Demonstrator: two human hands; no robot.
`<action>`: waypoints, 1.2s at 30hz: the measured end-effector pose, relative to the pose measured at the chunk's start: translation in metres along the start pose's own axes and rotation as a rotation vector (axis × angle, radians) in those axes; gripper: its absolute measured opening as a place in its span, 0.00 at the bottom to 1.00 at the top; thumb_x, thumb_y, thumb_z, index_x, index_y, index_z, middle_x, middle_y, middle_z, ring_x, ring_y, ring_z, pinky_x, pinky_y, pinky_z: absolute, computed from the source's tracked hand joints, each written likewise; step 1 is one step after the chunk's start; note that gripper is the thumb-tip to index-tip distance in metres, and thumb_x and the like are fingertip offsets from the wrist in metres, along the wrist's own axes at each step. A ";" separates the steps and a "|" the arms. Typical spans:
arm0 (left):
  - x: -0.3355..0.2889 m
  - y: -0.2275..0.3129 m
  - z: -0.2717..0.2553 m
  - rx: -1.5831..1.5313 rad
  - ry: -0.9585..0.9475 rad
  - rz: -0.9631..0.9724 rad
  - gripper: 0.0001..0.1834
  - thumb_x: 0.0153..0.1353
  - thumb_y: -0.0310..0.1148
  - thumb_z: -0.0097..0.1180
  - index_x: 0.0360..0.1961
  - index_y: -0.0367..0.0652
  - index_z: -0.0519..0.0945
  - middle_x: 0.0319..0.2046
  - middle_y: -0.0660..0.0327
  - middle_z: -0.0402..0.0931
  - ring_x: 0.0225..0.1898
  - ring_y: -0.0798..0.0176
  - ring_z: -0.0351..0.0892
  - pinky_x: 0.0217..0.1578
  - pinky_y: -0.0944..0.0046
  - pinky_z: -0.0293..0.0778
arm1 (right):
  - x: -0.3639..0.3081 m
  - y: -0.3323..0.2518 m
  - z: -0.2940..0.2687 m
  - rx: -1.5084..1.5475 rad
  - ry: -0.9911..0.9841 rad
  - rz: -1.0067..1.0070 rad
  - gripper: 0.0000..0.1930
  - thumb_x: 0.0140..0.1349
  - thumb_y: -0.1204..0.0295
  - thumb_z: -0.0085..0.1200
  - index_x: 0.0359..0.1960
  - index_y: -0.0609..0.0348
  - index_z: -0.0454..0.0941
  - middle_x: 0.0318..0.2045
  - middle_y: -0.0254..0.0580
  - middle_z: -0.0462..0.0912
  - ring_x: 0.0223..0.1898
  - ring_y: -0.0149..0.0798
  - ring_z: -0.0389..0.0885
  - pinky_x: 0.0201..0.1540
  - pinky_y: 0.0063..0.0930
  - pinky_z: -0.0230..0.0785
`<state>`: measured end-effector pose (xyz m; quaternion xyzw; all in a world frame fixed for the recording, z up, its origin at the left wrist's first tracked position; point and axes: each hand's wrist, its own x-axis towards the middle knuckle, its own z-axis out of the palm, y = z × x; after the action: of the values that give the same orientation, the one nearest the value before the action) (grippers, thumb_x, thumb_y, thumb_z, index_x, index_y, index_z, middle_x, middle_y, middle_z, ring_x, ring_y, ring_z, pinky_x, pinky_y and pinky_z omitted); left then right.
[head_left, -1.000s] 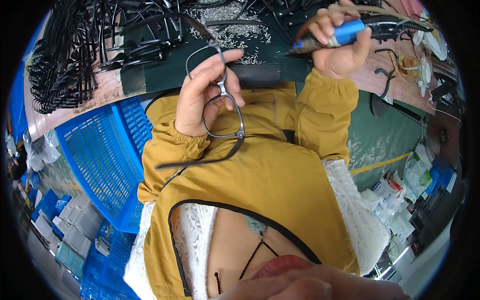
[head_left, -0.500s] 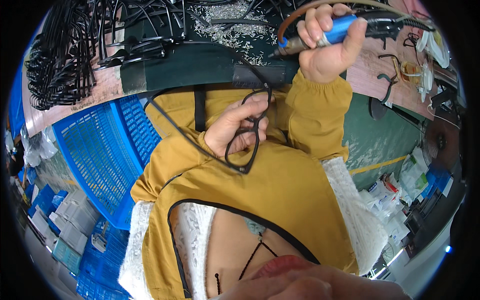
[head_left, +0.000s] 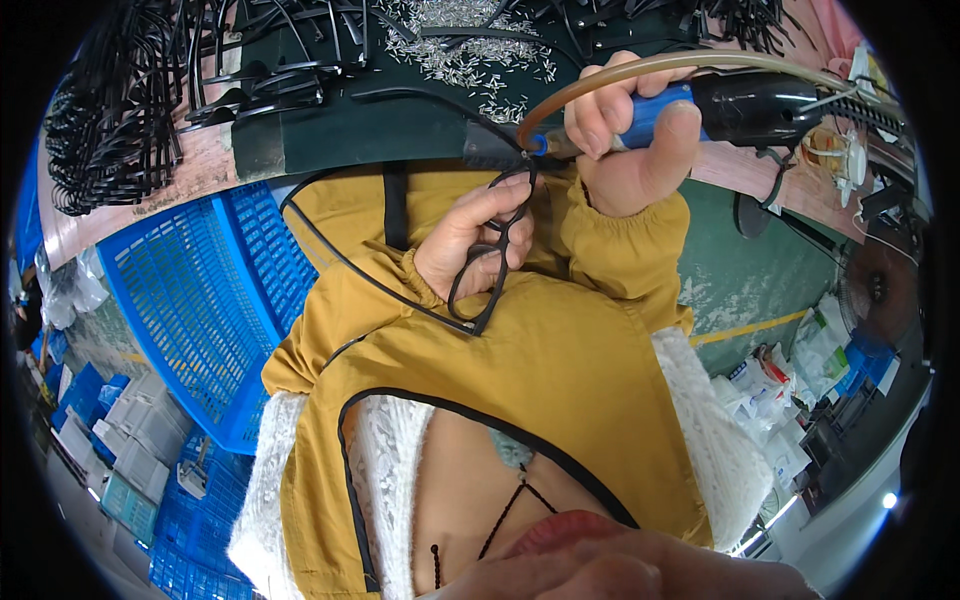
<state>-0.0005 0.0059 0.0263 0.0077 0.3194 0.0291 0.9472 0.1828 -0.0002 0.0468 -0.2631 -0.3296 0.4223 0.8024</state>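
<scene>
One desk (head_left: 205,165) curves across the far side, a blue basket (head_left: 180,290) below its left part. The right hand (head_left: 638,160) has its fingers clamped around a blue-and-black power tool (head_left: 750,108), tip at one hinge of the black glasses (head_left: 503,258). The left hand's (head_left: 455,247) fingers grip these by the frame, at the desk's near edge. Small silver pins (head_left: 462,62) lie scattered beyond.

Two bare hands: the left hand (head_left: 455,245) has one black spectacle frame (head_left: 498,278), the right hand (head_left: 635,168) one blue-and-black power driver (head_left: 755,108) with one brown hose (head_left: 735,59). On the workbench (head_left: 108,223), silvery pins (head_left: 450,52), too many to count; toward its left edge, black eyeglass parts (head_left: 105,125), likewise uncountable. Below the near edge, at least two blue lattice crates (head_left: 180,315). One fan (head_left: 876,286), one pendant (head_left: 511,447).
</scene>
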 end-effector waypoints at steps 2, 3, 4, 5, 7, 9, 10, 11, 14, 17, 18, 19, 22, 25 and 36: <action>0.001 0.000 -0.001 0.005 -0.003 -0.003 0.16 0.76 0.42 0.51 0.59 0.51 0.75 0.20 0.68 0.69 0.15 0.72 0.64 0.13 0.73 0.59 | 0.001 0.000 0.000 -0.030 -0.034 0.018 0.20 0.68 0.54 0.63 0.43 0.55 0.69 0.25 0.40 0.75 0.20 0.31 0.72 0.18 0.23 0.61; 0.002 0.001 -0.001 0.006 0.010 -0.005 0.16 0.77 0.42 0.51 0.59 0.51 0.75 0.20 0.68 0.69 0.15 0.72 0.64 0.13 0.73 0.59 | 0.001 0.000 -0.002 -0.092 -0.023 0.027 0.20 0.70 0.53 0.61 0.41 0.55 0.69 0.24 0.39 0.74 0.19 0.30 0.72 0.17 0.22 0.59; 0.002 0.000 -0.001 0.011 0.004 -0.012 0.16 0.77 0.42 0.50 0.60 0.51 0.75 0.20 0.67 0.69 0.15 0.72 0.64 0.13 0.73 0.58 | 0.002 0.000 -0.005 -0.061 -0.036 0.048 0.20 0.70 0.53 0.60 0.41 0.56 0.69 0.24 0.39 0.74 0.19 0.30 0.72 0.17 0.22 0.59; 0.003 0.000 -0.001 0.021 0.042 -0.005 0.16 0.77 0.42 0.50 0.60 0.51 0.75 0.20 0.67 0.69 0.15 0.72 0.64 0.13 0.73 0.58 | 0.001 -0.001 -0.008 -0.029 -0.050 0.068 0.20 0.70 0.53 0.60 0.41 0.56 0.69 0.25 0.39 0.74 0.19 0.30 0.72 0.17 0.22 0.59; 0.003 0.000 0.001 0.049 0.042 -0.003 0.16 0.77 0.42 0.50 0.60 0.51 0.75 0.21 0.67 0.69 0.15 0.72 0.63 0.13 0.73 0.57 | 0.002 -0.003 -0.016 -0.059 -0.069 0.160 0.21 0.70 0.43 0.54 0.45 0.46 0.71 0.28 0.28 0.71 0.23 0.26 0.66 0.23 0.19 0.58; 0.002 0.000 0.003 0.018 0.053 -0.020 0.15 0.77 0.42 0.50 0.59 0.51 0.76 0.20 0.66 0.69 0.15 0.70 0.63 0.15 0.72 0.59 | 0.006 -0.004 -0.023 0.049 -0.038 0.140 0.21 0.71 0.43 0.52 0.47 0.46 0.73 0.27 0.28 0.70 0.22 0.25 0.66 0.23 0.19 0.57; 0.002 0.001 0.005 0.011 0.058 -0.017 0.15 0.76 0.41 0.49 0.59 0.51 0.77 0.19 0.66 0.69 0.15 0.69 0.63 0.15 0.71 0.59 | 0.009 -0.004 -0.026 0.108 -0.019 0.138 0.21 0.71 0.43 0.52 0.48 0.46 0.74 0.27 0.28 0.70 0.22 0.25 0.65 0.22 0.19 0.57; -0.001 0.001 0.006 0.045 0.064 -0.010 0.15 0.76 0.41 0.49 0.58 0.51 0.77 0.19 0.66 0.68 0.15 0.68 0.64 0.16 0.70 0.60 | 0.015 -0.005 -0.029 0.043 0.031 0.064 0.21 0.72 0.43 0.50 0.49 0.46 0.75 0.27 0.28 0.71 0.22 0.25 0.66 0.22 0.19 0.57; -0.010 0.011 0.010 0.137 0.064 0.024 0.17 0.76 0.42 0.45 0.55 0.46 0.80 0.17 0.63 0.67 0.15 0.63 0.66 0.20 0.65 0.64 | 0.037 -0.001 -0.035 -0.048 0.189 -0.085 0.21 0.71 0.43 0.51 0.45 0.47 0.75 0.28 0.30 0.73 0.22 0.26 0.68 0.21 0.20 0.56; -0.019 0.030 0.013 0.155 -0.079 0.237 0.26 0.73 0.44 0.44 0.58 0.33 0.77 0.19 0.63 0.66 0.18 0.63 0.69 0.21 0.67 0.64 | 0.059 0.011 -0.036 0.007 0.167 -0.124 0.18 0.75 0.48 0.48 0.42 0.49 0.72 0.26 0.31 0.71 0.20 0.27 0.67 0.18 0.20 0.56; -0.019 0.039 0.012 0.111 -0.244 0.325 0.25 0.70 0.40 0.46 0.58 0.31 0.78 0.22 0.61 0.70 0.26 0.63 0.76 0.30 0.69 0.72 | 0.065 0.015 -0.037 0.038 0.137 -0.135 0.17 0.77 0.50 0.47 0.40 0.49 0.71 0.25 0.31 0.70 0.19 0.27 0.66 0.17 0.20 0.55; -0.020 0.042 0.013 0.192 -0.198 0.419 0.24 0.68 0.37 0.48 0.59 0.32 0.77 0.26 0.61 0.71 0.31 0.64 0.77 0.33 0.70 0.73 | 0.068 0.016 -0.038 0.042 0.196 -0.126 0.16 0.77 0.51 0.46 0.40 0.49 0.71 0.25 0.31 0.70 0.19 0.27 0.66 0.17 0.19 0.55; -0.013 0.045 0.014 0.349 -0.176 0.782 0.24 0.61 0.19 0.57 0.60 0.34 0.73 0.40 0.60 0.73 0.48 0.64 0.77 0.48 0.66 0.80 | 0.073 0.019 -0.039 0.042 0.103 -0.145 0.15 0.78 0.52 0.46 0.40 0.49 0.71 0.25 0.31 0.70 0.19 0.27 0.66 0.17 0.20 0.56; -0.001 0.036 0.014 0.628 0.009 1.125 0.18 0.64 0.20 0.59 0.54 0.36 0.73 0.45 0.58 0.70 0.54 0.59 0.76 0.55 0.58 0.80 | 0.074 0.017 -0.039 0.052 0.115 -0.110 0.15 0.77 0.52 0.47 0.40 0.48 0.71 0.24 0.31 0.70 0.18 0.27 0.65 0.17 0.20 0.55; -0.021 -0.002 -0.008 1.245 0.107 1.140 0.13 0.69 0.19 0.52 0.53 0.36 0.81 0.64 0.39 0.75 0.60 0.50 0.79 0.58 0.61 0.73 | 0.044 0.008 -0.028 0.042 -0.034 0.073 0.23 0.75 0.46 0.47 0.54 0.53 0.72 0.25 0.30 0.70 0.19 0.27 0.67 0.20 0.20 0.58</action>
<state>-0.0219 0.0022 0.0326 0.6867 0.2689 0.3216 0.5939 0.2186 0.0378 0.0365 -0.2509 -0.3244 0.4624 0.7861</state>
